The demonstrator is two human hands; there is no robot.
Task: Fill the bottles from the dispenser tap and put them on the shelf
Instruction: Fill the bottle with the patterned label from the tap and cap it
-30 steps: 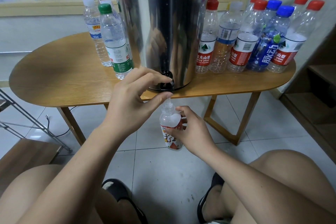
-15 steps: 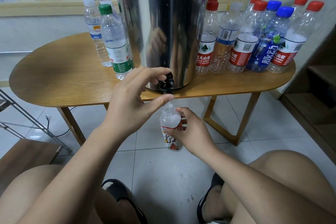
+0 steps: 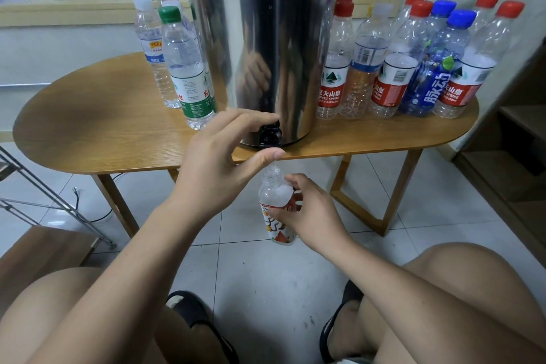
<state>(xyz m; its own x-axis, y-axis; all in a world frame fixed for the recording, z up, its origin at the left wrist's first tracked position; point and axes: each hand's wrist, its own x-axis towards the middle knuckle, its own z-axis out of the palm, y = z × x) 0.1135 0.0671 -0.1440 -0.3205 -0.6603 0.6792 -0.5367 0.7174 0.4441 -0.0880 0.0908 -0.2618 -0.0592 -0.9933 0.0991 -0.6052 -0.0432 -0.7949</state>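
Since a second earlier, the left grip (image 3: 218, 162) had moved its forefinger from across the tap (image 3: 270, 136) up to the top knob, with the thumb below, pinching it. The right grip (image 3: 310, 216) curled round an uncapped bottle (image 3: 276, 201), held upright just under the tap. A steel dispenser (image 3: 266, 38) stood on the bench (image 3: 103, 127), with capped bottles (image 3: 393, 77) to its right.
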